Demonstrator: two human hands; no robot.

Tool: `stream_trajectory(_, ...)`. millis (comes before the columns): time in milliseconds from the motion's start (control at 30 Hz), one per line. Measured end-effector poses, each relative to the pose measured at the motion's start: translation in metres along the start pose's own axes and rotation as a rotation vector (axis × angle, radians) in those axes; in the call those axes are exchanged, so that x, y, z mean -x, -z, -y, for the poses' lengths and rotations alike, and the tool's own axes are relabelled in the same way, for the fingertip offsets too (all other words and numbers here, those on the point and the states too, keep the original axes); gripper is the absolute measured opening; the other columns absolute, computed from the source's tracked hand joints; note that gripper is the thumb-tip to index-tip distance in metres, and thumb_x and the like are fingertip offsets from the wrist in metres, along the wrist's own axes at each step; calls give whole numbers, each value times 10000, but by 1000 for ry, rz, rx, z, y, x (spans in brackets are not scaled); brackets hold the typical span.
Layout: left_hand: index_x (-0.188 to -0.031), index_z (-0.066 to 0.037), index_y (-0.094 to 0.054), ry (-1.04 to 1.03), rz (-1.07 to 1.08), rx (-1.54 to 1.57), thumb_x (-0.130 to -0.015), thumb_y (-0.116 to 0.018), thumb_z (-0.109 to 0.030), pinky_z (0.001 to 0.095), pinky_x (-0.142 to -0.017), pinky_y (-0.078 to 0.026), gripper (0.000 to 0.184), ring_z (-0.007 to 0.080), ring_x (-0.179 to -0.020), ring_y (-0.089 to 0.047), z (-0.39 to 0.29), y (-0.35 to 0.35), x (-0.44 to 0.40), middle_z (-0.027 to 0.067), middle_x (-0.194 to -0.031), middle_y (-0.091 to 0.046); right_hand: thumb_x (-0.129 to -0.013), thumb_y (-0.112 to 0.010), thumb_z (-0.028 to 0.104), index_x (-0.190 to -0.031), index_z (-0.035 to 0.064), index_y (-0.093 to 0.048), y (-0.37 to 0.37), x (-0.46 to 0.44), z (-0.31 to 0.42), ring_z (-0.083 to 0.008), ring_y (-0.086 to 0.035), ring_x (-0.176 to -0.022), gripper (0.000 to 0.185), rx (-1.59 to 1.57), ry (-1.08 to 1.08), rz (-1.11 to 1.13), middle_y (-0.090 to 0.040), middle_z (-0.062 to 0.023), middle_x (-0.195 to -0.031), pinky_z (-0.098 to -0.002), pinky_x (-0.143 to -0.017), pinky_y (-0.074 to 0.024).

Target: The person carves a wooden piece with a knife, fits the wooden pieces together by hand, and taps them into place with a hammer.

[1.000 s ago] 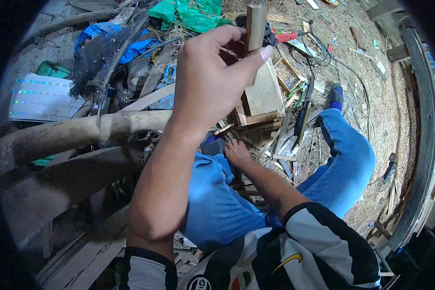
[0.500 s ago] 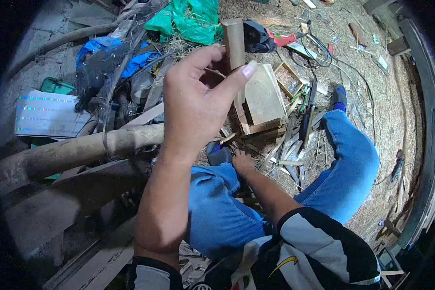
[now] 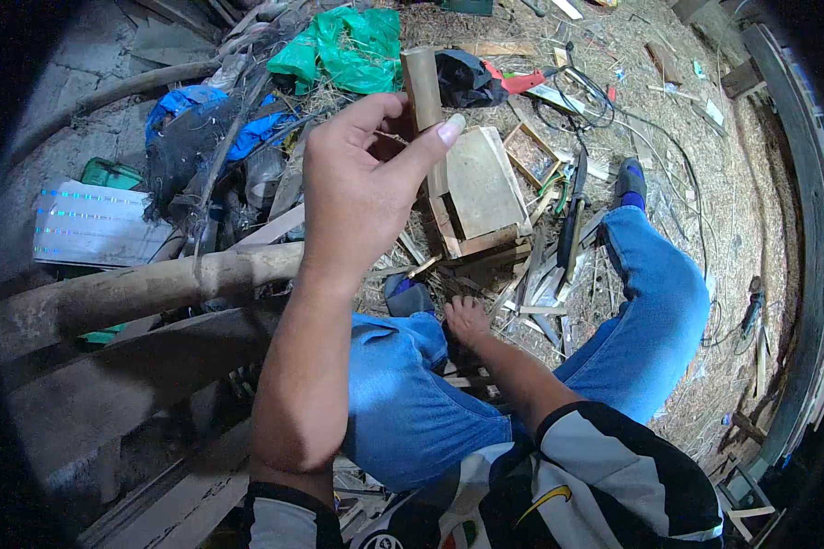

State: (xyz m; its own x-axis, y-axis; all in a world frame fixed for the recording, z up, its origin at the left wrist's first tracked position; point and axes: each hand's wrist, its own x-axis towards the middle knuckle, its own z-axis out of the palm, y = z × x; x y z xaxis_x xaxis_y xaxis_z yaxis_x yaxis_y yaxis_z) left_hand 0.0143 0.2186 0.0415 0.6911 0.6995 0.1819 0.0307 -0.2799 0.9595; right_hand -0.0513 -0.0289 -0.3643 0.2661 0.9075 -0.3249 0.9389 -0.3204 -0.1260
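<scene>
My left hand [image 3: 362, 178] is raised in front of me, closed, with thumb and fingers pinching a short, narrow piece of wood [image 3: 421, 87] that stands upright. Behind its lower end is a wooden block [image 3: 481, 183] with a flat, pale top. Low down beside my shoe [image 3: 407, 295], my right hand [image 3: 468, 318] rests among wood scraps, palm down with its fingers spread. Whatever lies beneath that palm is hidden.
Left of me runs a thick pole [image 3: 156, 279]. A green plastic bag [image 3: 348, 50] and a black bag [image 3: 467, 78] lie ahead. A sheathed long blade [image 3: 572, 224], cables [image 3: 604, 110] and wood strips [image 3: 540, 297] are scattered to the right.
My left hand has shifted slightly left in view, still gripping the wood. The fingers of my right hand have spread a little on the scraps. The view has tilted slightly.
</scene>
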Motion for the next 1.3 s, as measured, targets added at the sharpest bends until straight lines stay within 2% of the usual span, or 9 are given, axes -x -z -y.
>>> stream_trajectory(133,-901,31,-699,18,14,13,-834,-795,-125,218,-561,-447,195,41,-625,-578,-2,-7,1,22,-712,-675,-930,-531,240,-1064,105,-622,0,2,-2,-310,-624,-1004,212,-116,-67,99,-584,-104,-1054,-460,-729,-563)
stream_trajectory(367,-882,24,-697,-11,71,-24,-842,-794,-143,233,-557,-441,197,45,-623,-569,10,-10,-3,13,-695,-662,-926,-527,216,-1142,97,-622,17,7,-13,-312,-628,-1000,265,-127,191,101,-606,-118,-1072,-457,-718,-566)
stream_trajectory(500,-974,0,-703,109,134,-33,-865,-781,-96,210,-658,-464,165,33,-727,-588,-2,-8,-1,-12,-829,-685,-920,-534,235,-1191,118,-629,12,8,-13,-304,-586,-1040,310,-36,368,14,-614,-118,-1111,-438,-769,-530)
stream_trajectory(633,-878,26,-695,50,95,-73,-853,-784,-160,241,-539,-437,207,56,-603,-576,-5,-9,-1,36,-678,-661,-916,-543,244,-1192,120,-648,19,3,-4,-291,-553,-1121,321,-119,292,212,-625,-118,-1135,-440,-898,-498)
stream_trajectory(700,-892,29,-696,49,101,-58,-851,-785,-164,244,-536,-440,216,62,-597,-579,-3,-9,0,38,-677,-662,-906,-544,231,-1105,102,-697,20,7,-4,-319,-612,-1097,283,-161,260,205,-657,-139,-1073,-461,-885,-535)
stream_trajectory(767,-913,33,-699,59,89,-63,-851,-785,-158,239,-535,-441,219,57,-602,-581,2,-8,-1,36,-685,-668,-896,-542,214,-1002,71,-727,12,2,-7,-348,-685,-1014,257,-214,229,470,-681,-172,-1039,-486,-834,-572)
stream_trajectory(867,-938,34,-704,57,81,-27,-853,-783,-151,233,-537,-443,218,53,-606,-584,3,-8,1,35,-698,-677,-890,-540,198,-934,52,-735,-3,5,-10,-376,-718,-917,247,-214,255,328,-697,-203,-1031,-502,-752,-591)
stream_trajectory(1133,-892,26,-698,55,110,-17,-850,-786,-152,251,-552,-438,203,59,-616,-557,5,-8,8,9,-698,-654,-847,-576,182,-904,20,-720,58,-28,-53,-364,-709,-923,224,-334,180,273,-700,-243,-966,-491,-772,-582)
stream_trajectory(1300,-884,17,-704,61,119,-104,-846,-789,-174,251,-548,-430,212,60,-608,-548,9,-10,12,15,-696,-652,-837,-709,308,-935,-10,-710,206,-20,-104,-383,-699,-892,332,-607,129,105,-713,-239,-978,-489,-837,-547)
